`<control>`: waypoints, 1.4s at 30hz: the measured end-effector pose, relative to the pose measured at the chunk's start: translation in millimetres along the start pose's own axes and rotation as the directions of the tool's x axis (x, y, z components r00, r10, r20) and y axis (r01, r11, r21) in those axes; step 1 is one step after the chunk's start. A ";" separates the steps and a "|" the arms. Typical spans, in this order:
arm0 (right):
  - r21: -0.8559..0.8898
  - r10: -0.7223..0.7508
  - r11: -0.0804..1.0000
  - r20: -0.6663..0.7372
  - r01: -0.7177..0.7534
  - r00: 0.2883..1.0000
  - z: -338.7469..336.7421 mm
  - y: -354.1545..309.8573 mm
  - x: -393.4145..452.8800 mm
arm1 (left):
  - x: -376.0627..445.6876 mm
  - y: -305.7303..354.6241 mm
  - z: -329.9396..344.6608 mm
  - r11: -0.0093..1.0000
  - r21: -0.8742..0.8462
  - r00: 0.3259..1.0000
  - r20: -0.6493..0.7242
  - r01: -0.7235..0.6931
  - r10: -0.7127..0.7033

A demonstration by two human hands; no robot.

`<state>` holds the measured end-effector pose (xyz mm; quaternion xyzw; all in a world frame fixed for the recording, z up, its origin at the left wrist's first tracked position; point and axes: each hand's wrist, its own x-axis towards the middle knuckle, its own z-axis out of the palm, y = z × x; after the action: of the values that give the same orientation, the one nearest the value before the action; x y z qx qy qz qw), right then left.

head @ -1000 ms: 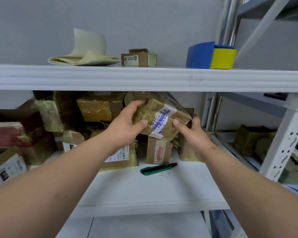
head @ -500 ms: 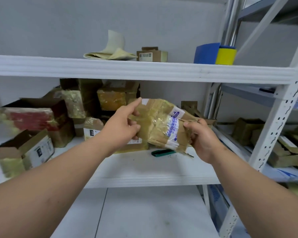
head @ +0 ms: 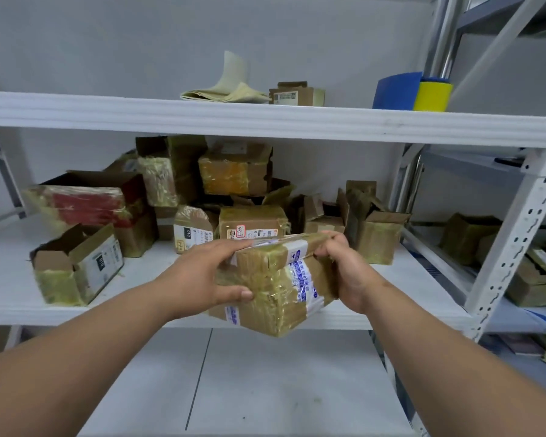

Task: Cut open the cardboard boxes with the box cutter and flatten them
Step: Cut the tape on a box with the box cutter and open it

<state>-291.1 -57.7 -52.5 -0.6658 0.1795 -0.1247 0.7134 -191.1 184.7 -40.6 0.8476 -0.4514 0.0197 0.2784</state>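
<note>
So I've got both hands on 1 taped box [head: 275, 285] right now, held out in the air in front of the middle shelf [head: 391, 313], just off its front edge. My left hand [head: 202, 275] is wrapped around the left end, fingers over the top and thumb pressed on the near face. My right hand [head: 344, 269] grips the right end with fingers curled over the top edge. The rest of the box pile [head: 234, 197] sits further back on that shelf.

What worries me: the thing is smothered in glossy tape, so it looks slippery, and it's tilted with a corner hanging low. If either grip relaxes, I'd guess it drops to the floor. Bigger issue, I can't see the box cutter anywhere in view, it's probably hidden behind the box. Once 1 hand lets go to grab it, the other is holding the box alone. And all those tape layers could make a blade skid toward my fingers.

Compared with 0.5 s ago, the box has come down and toward me, turned so its top shows, and the green cutter that was visible on the shelf is now covered.
</note>
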 end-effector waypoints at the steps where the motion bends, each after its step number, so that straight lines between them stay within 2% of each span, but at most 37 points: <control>1: -0.037 0.004 0.999 0.018 -0.003 1.000 2.4 1.5 5.2 | 0.1 -4.5 -0.3 0.999 0.048 1.000 -0.017 0.001 0.000; 5: -0.231 0.023 0.973 0.073 -0.006 0.997 10.1 10.5 27.2 | 3.9 -21.3 4.8 0.933 0.354 0.998 -0.003 0.061 -0.064; 8: -0.302 0.022 0.953 0.095 0.008 0.995 8.1 22.5 44.2 | 10.8 -27.2 17.5 0.892 0.437 0.992 -0.004 0.118 -0.129; 11: -0.344 -0.017 0.938 0.078 0.043 0.997 -3.3 31.8 64.3 | 31.1 -20.6 31.1 0.882 0.444 0.986 -0.038 0.161 -0.161; 15: -0.476 -0.049 0.876 0.069 0.076 0.996 -29.6 24.3 88.5 | 67.8 5.3 50.3 0.854 0.502 0.987 0.014 0.134 -0.163; 19: -0.671 -0.006 0.740 0.068 0.051 0.998 -65.1 32.9 116.4 | 99.3 10.8 76.7 0.915 0.382 0.967 0.160 0.126 -0.200; 22: -0.780 0.039 0.625 0.071 0.031 0.997 -90.1 52.4 135.1 | 114.9 5.1 94.8 0.913 0.389 0.926 0.283 0.126 -0.248; 27: -0.906 0.082 0.423 0.048 0.009 0.995 -116.6 75.6 157.9 | 132.6 -9.1 99.8 0.917 0.366 0.916 0.294 0.157 -0.274; 36: -0.970 0.046 0.147 0.200 0.192 0.979 -103.8 95.1 183.2 | 139.0 -13.8 97.5 0.923 0.339 0.897 0.328 0.180 -0.295; 42: -0.988 0.050 -0.020 0.152 0.153 0.987 -110.6 95.9 183.9 | 140.0 -18.6 94.6 0.929 0.313 0.884 0.354 0.195 -0.305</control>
<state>-177.3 -226.6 -169.9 -0.9880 0.1386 0.0619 0.0300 -114.4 41.0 -89.1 0.9150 -0.3773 -0.1276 0.0639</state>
